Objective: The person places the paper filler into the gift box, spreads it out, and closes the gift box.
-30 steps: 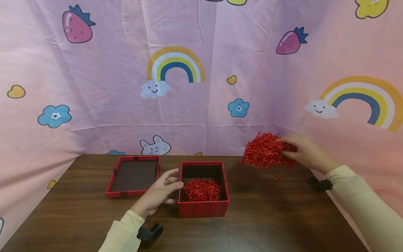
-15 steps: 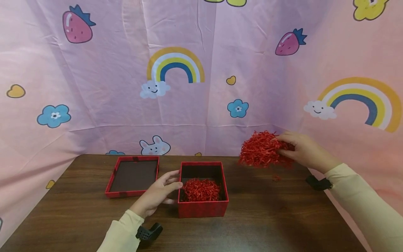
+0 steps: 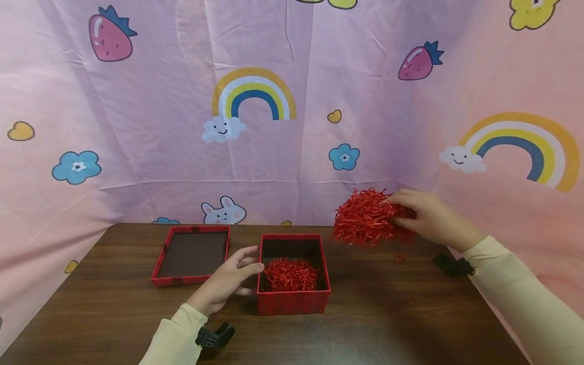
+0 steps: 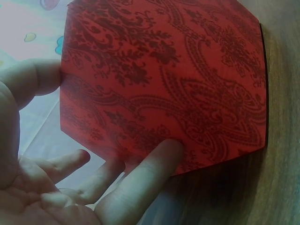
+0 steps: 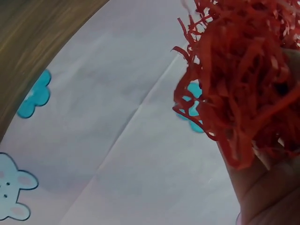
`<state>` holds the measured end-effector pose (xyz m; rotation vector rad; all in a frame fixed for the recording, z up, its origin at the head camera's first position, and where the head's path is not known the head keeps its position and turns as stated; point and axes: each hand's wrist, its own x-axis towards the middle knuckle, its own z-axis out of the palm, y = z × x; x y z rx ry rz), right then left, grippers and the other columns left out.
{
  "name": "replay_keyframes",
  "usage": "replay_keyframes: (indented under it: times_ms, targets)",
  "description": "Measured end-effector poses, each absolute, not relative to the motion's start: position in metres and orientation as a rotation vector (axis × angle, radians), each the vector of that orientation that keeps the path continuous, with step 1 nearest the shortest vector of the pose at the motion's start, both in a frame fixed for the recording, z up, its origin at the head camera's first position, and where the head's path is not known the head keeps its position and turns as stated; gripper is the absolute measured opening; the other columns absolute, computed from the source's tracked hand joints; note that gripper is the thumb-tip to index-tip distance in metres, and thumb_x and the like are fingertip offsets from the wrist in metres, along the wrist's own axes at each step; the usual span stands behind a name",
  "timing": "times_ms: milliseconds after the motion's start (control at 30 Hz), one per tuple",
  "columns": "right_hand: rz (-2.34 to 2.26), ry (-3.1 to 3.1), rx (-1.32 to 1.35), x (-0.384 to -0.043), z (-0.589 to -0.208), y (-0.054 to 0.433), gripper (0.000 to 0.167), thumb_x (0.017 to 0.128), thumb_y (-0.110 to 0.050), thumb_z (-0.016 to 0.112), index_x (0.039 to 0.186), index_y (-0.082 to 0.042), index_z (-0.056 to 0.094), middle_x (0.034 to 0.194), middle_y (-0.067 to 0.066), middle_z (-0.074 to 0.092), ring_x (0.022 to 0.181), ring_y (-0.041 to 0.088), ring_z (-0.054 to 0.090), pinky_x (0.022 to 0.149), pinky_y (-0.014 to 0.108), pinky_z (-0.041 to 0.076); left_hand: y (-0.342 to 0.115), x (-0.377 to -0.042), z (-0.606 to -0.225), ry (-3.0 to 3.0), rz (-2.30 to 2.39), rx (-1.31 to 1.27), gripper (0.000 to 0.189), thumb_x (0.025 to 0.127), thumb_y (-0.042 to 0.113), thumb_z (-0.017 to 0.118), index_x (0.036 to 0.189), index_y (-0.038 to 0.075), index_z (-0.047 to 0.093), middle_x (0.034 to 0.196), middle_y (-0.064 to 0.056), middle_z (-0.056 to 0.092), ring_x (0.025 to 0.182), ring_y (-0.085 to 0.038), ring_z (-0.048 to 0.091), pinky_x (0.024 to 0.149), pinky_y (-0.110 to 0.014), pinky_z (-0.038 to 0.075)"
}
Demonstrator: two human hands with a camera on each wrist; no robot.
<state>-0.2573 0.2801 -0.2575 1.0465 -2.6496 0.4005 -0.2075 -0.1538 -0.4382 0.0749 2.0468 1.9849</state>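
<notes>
My right hand [image 3: 429,218] grips a big loose clump of red shredded paper [image 3: 365,218], raised over the back right of the table. Up close in the right wrist view, thin crinkled strips [image 5: 234,79] hang past the fingers and hide most of them. A red square box [image 3: 292,304] stands uncovered near the middle, dark inside, with more shredded paper [image 3: 292,276] on its bottom. My left hand [image 3: 228,279] touches the box's left side with its fingers spread. The left wrist view shows fingertips resting against the box's red paisley-patterned wall [image 4: 164,89].
The red-rimmed lid [image 3: 196,256] lies inside-up to the left of the box. A small tuft of shreds [image 3: 399,258] sits on the brown wooden table [image 3: 365,324] at right. A printed pink cloth [image 3: 274,152] rises behind the table's back edge.
My right hand has moved left with the clump of shredded paper, nearer the box. The left hand and the box look the same, apart from a slight view shift.
</notes>
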Motion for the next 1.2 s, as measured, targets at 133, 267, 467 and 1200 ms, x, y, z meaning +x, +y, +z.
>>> replay_keyframes:
  times_ms: [133,267,467,1200]
  targets:
    - [0.410,-2.629,1.093,-0.254,-0.255,0.268,0.034,0.086,-0.005,0.083,0.118,-0.015,0.074,0.114,-0.003,0.072,0.103,0.016,0.066,0.086,0.044,0.061,-0.155,-0.207,-0.438,2.051,1.982,0.090,0.072,0.099,0.032,0.070,0.159,0.016,0.034,0.155,-0.025,0.039,0.136,-0.044,0.050,0.087,-0.054,0.061]
    - [0.420,-2.605,1.150,-0.254,-0.256,0.259,0.035,0.086,-0.004,0.083,0.119,-0.015,0.074,0.115,-0.004,0.072,0.102,0.015,0.067,0.084,0.041,0.061,-0.155,-0.207,-0.438,2.054,1.981,0.095,0.072,0.098,0.032,0.071,0.159,0.016,0.034,0.156,-0.026,0.038,0.136,-0.045,0.050,0.087,-0.054,0.061]
    - [0.441,-2.598,1.215,-0.255,-0.257,0.243,0.035,0.087,-0.004,0.082,0.120,-0.012,0.073,0.117,-0.002,0.071,0.107,0.018,0.067,0.088,0.042,0.060,-0.155,-0.207,-0.439,2.050,1.981,0.098,0.071,0.099,0.031,0.070,0.159,0.017,0.034,0.155,-0.026,0.039,0.136,-0.044,0.050,0.087,-0.054,0.061]
    - [0.301,-2.577,1.468,-0.262,-0.283,0.171,0.028,0.092,-0.011,0.078,0.119,-0.017,0.073,0.113,-0.005,0.068,0.100,0.010,0.068,0.086,0.034,0.059,-0.155,-0.208,-0.438,2.054,1.976,0.095,0.068,0.100,0.029,0.068,0.158,0.016,0.035,0.153,-0.025,0.042,0.135,-0.042,0.051,0.086,-0.053,0.061]
